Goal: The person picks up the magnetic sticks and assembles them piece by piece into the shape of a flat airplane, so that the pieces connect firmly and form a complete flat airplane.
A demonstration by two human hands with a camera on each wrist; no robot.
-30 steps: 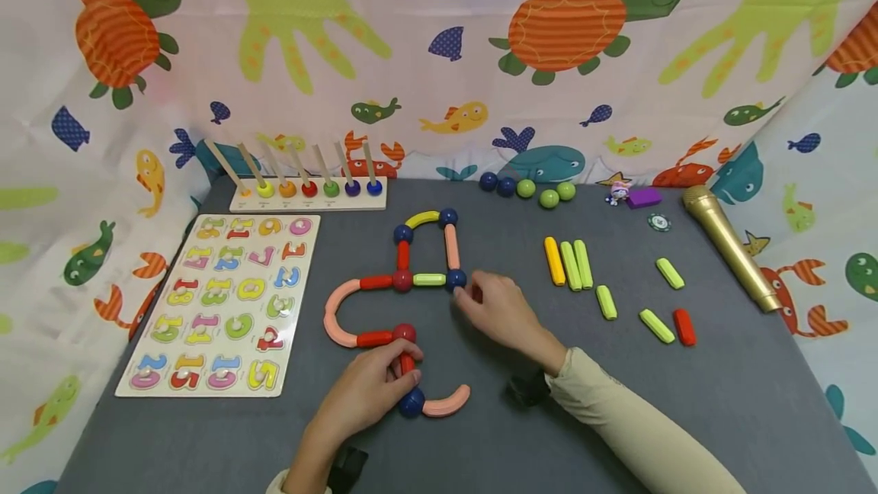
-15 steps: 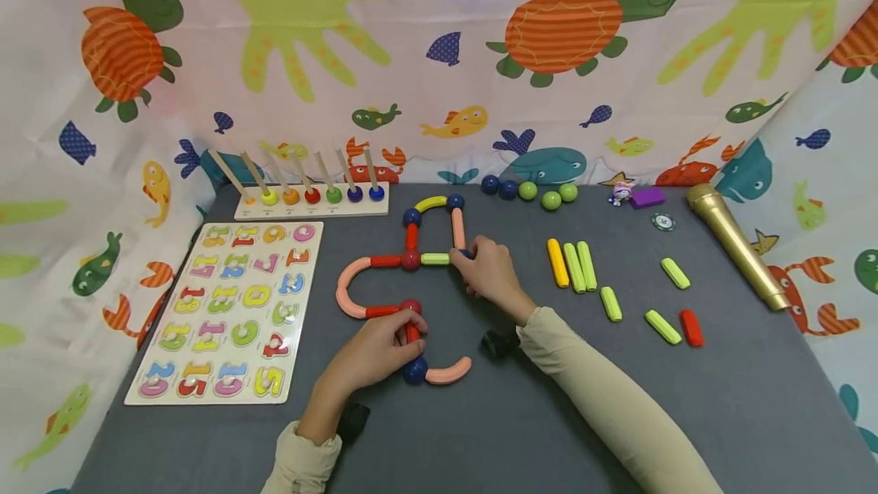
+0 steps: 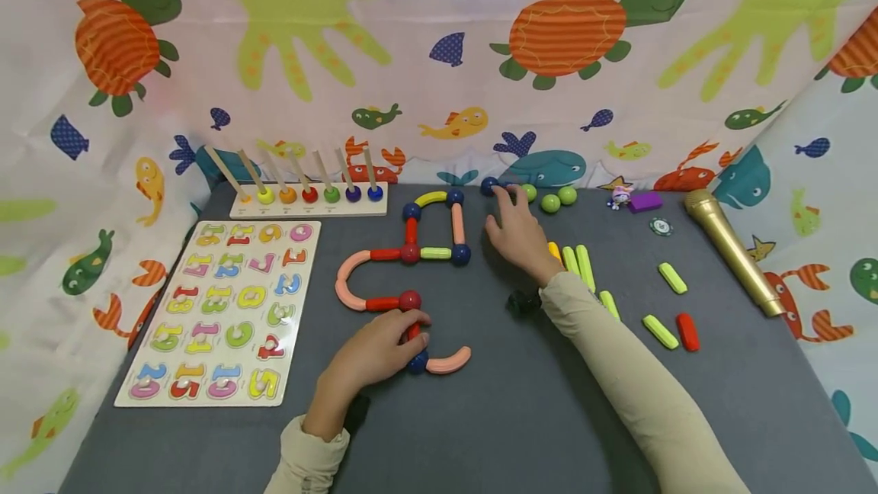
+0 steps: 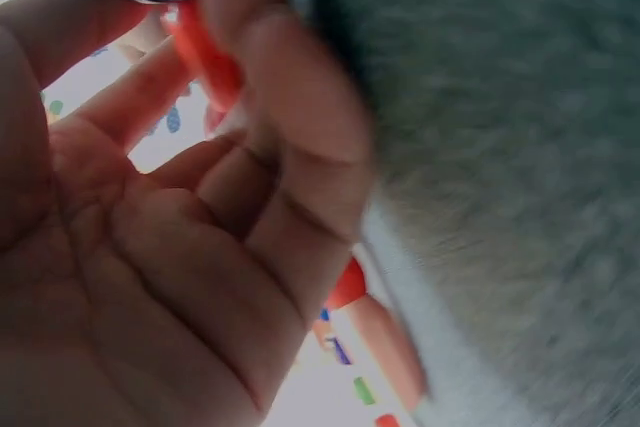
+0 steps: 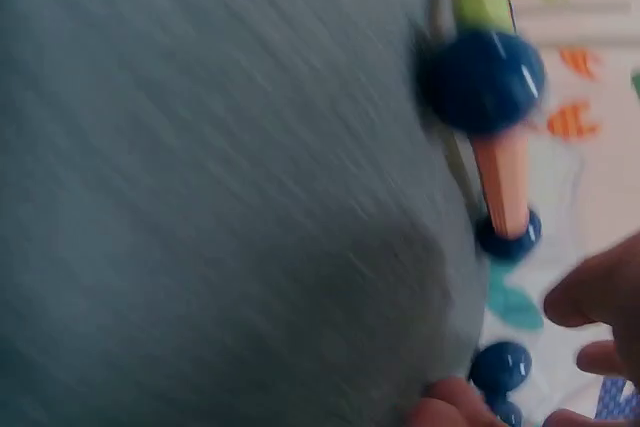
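A flat figure of short plastic rods and round balls point(image 3: 409, 253) stands linked on the dark grey table surface point(image 3: 521, 418); it serves as the landmark here. At its near end, the person's left hand point(image 3: 377, 349) pinches a short straight red rod point(image 3: 414, 332) between thumb and fingers, just beside a dark-blue ball point(image 3: 417, 362) from which a curved pink rod point(image 3: 449, 361) extends. Beyond the figure's far right corner, the right hand point(image 3: 519, 235) reaches with fingers spread and thumb apart; whether they touch the two loose dark-blue balls point(image 3: 489, 186) close by, I cannot tell. Three light-green balls point(image 3: 550, 203) lie right of those. Farther right of the figure are a yellow rod point(image 3: 554, 251), several light-green rods point(image 3: 660, 332), a loose red rod point(image 3: 687, 332) and a gold microphone point(image 3: 734, 254). Left of the figure lies a white number-puzzle board point(image 3: 165, 395); behind that, a wooden peg stand point(image 3: 309, 210).
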